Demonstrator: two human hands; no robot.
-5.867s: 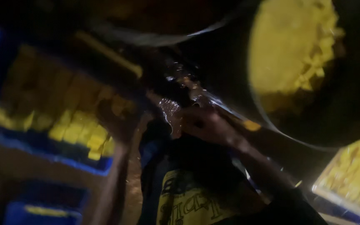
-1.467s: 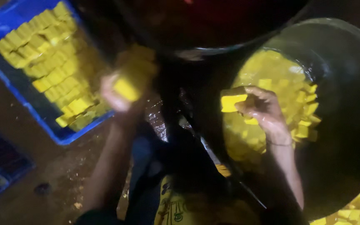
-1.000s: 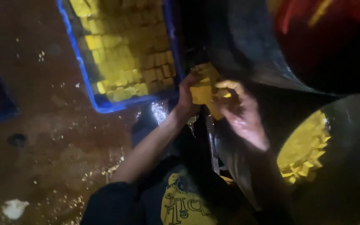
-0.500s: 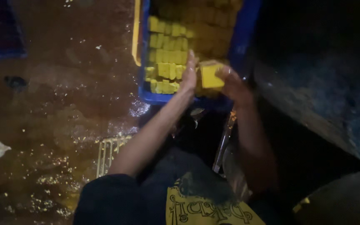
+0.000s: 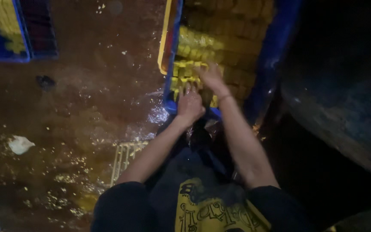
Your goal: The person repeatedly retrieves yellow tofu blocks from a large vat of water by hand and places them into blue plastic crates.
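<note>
Both hands reach into the blue crate: the left hand at its near edge, the right hand deeper, fingers spread on the yellow blocks. Neither hand is closed on a block. Many blocks already lie in rows inside the crate, though its far part is too dark to judge.

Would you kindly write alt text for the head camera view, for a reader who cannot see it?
Seen from above, a person's left hand and right hand press down on yellow blocks packed in a blue crate. The crate sits on a wet brown floor strewn with yellow crumbs; another blue crate lies at the upper left.
</note>
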